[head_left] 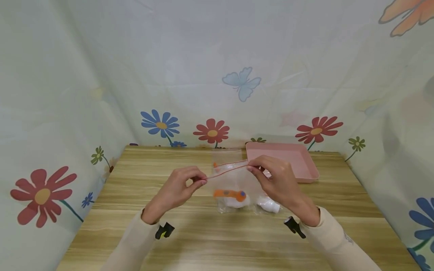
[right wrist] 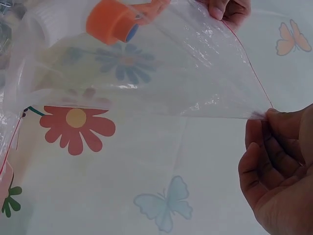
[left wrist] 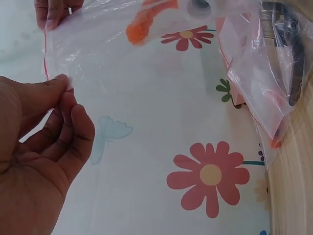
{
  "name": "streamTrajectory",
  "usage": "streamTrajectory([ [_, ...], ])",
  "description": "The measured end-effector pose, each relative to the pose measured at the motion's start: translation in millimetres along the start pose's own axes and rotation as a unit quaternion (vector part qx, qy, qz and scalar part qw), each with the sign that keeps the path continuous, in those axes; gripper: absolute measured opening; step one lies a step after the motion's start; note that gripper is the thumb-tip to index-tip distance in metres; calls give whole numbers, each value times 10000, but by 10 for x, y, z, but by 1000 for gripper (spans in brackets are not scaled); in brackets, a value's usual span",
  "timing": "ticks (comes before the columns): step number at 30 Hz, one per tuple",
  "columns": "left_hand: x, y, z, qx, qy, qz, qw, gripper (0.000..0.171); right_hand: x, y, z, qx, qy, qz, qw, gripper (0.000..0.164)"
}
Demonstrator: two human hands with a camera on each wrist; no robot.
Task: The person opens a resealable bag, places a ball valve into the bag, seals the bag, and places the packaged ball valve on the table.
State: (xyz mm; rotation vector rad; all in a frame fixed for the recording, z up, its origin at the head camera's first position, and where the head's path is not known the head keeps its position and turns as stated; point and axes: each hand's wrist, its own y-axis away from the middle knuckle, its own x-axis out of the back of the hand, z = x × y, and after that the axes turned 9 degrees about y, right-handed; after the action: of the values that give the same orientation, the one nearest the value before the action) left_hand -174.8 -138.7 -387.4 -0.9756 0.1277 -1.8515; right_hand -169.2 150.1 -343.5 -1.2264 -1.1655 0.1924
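A clear zip bag (head_left: 232, 180) with a red line along its mouth is stretched between both hands. My left hand (head_left: 179, 190) pinches one corner of the mouth between thumb and forefinger. At the opposite corner, my right hand (head_left: 276, 180) pinches it the same way. Low in the bag are an orange part with a blue end (right wrist: 112, 22) and a white ribbed piece (right wrist: 56, 19). The red-lined edge runs nearly straight from hand to hand in the left wrist view. Just right of the bag, a white bottle-shaped item (head_left: 269, 204) in clear plastic shows below my right hand.
A shallow pink tray (head_left: 285, 158) sits at the back right of the wooden table (head_left: 162, 158), partly behind my right hand. Another red-lined clear bag (left wrist: 259, 93) holds a dark metal-looking item (left wrist: 281, 54). Flower-printed curtains (head_left: 190, 75) surround the table's back and sides.
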Motion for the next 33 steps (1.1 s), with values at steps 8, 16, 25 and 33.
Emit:
streamTrajectory([
  [8,-25,2,9,-184,-39,226,9996,4,12,21,-9,-269,-136,-177,9994,17],
  [16,33,63,-2,-370,-148,668,9970,5,-41,64,-24,-289,-317,-319,9986,9],
  [25,201,234,-28,-234,-320,834,9957,5,-213,130,-104,-333,-463,-689,9960,9],
  [33,341,424,-162,-239,-405,724,9963,12,-441,199,-219,-208,-725,-864,9934,8],
])
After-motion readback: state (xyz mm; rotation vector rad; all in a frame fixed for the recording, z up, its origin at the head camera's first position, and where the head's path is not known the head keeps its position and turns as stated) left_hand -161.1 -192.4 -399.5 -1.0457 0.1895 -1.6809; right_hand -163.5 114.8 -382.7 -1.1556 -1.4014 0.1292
